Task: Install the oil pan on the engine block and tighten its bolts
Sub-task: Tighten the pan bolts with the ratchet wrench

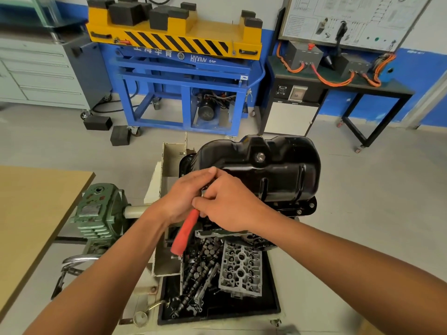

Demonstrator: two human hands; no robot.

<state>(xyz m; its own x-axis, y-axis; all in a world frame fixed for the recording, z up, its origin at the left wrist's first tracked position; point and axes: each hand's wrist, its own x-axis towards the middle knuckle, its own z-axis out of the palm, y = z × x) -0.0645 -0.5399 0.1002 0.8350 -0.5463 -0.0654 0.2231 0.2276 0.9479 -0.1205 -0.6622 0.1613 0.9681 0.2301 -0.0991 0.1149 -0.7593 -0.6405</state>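
Head view: left hand (186, 197) and right hand (232, 204) curl together round the top of a red-handled wrench (185, 234), hiding its head at the near left rim of the oil pan (266, 170), which sits atop the largely hidden engine block. Likely fault: a crooked seat on the unseen bolt lets the wrench slip, rounding the bolt or dropping it into the parts tray (271, 298) below.

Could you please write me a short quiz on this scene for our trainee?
1. True or false: the glossy black pressed-steel oil pan shows its silver hex drain plug.
2. The grip of the hand tool below the left hand and right hand is: A blue, B red, C yellow?
3. Fill in: the grey cast-aluminium cylinder head lies in a shallow black ___.
Key: 1 true; 2 B; 3 tray.
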